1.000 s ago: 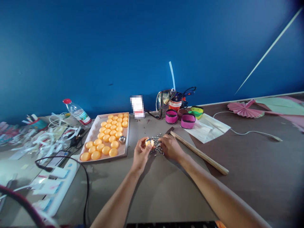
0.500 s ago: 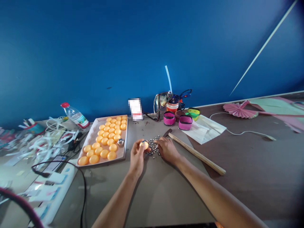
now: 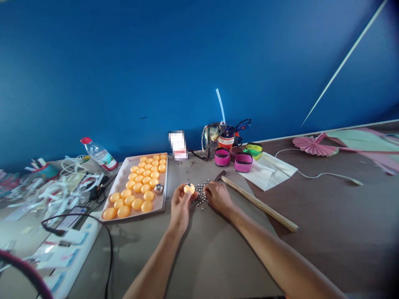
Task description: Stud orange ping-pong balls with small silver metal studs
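Observation:
My left hand (image 3: 180, 205) is closed around a small orange ball (image 3: 188, 188), held just above the table. My right hand (image 3: 217, 196) rests on a heap of small silver metal beads (image 3: 200, 196) right beside it, fingers curled over the beads; what they pinch, if anything, is hidden. To the left lies a beige tray (image 3: 165, 181) with several orange balls in rows and one silver ball (image 3: 158, 189) at its right side.
A hammer with a wooden handle (image 3: 258, 203) lies right of my hands. Pink and green tape rolls (image 3: 243, 161), a cup of tools (image 3: 225, 139) and white paper (image 3: 271, 169) stand behind. At left are a water bottle (image 3: 99, 155), paper strips, a power strip (image 3: 67, 245) and black cables.
The view shifted slightly. My left hand keeps the orange ball and has lifted it a little; my right hand stays on the metal beads.

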The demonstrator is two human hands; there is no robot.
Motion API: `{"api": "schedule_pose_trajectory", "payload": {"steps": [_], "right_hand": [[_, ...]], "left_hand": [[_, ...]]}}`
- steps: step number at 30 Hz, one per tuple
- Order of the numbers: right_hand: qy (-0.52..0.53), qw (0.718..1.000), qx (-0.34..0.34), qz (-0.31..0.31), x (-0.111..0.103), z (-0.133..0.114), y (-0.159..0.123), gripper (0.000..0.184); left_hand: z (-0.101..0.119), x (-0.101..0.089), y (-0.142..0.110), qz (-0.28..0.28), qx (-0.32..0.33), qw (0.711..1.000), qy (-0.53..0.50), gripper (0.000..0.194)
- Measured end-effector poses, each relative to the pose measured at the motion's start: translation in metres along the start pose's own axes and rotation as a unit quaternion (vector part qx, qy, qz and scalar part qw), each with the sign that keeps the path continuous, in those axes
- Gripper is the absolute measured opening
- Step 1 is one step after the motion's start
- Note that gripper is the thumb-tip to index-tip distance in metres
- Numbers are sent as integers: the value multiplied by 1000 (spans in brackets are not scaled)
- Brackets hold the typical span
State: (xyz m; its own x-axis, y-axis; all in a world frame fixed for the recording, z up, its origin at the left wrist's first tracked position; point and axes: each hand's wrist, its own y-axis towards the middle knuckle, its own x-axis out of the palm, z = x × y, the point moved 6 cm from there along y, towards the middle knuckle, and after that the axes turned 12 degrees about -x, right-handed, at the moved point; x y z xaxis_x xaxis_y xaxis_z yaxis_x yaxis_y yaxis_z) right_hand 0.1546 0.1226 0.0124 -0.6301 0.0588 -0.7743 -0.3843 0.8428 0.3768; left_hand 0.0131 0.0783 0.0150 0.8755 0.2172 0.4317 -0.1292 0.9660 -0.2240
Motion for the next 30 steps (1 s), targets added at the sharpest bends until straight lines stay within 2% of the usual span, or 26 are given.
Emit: {"api": "schedule_pose_trajectory", "payload": {"steps": [3, 5, 10, 16, 20, 25, 27, 30], "right_hand": [[37, 999, 4, 16, -1, 4, -1, 20], [52, 999, -2, 6, -1, 4, -3, 19], [24, 998, -37, -37, 0, -4, -7, 14], [-8, 999, -21, -40, 5, -4, -4, 14], [15, 999, -31, 0, 2, -4, -4, 16], [108, 987, -34, 114, -12, 0, -5, 14], [151, 980, -11, 128, -15, 3, -6, 13], [230, 964, 85, 107, -13, 9, -8, 12]], "left_hand": [[1, -1, 0, 3, 4, 1000, -1, 30], [1, -2, 1, 5, 5, 1000, -4, 31], [0, -3, 2, 4, 1, 1000, -6, 34], [0, -1, 0, 3, -4, 1000, -7, 34], [0, 0, 0, 5, -5, 1000, -5, 34], [-1, -1, 1, 5, -7, 1000, -6, 34], [-2, -2, 2, 7, -11, 1000, -7, 35], [-2, -3, 3, 14, -14, 1000, -5, 37]]}}
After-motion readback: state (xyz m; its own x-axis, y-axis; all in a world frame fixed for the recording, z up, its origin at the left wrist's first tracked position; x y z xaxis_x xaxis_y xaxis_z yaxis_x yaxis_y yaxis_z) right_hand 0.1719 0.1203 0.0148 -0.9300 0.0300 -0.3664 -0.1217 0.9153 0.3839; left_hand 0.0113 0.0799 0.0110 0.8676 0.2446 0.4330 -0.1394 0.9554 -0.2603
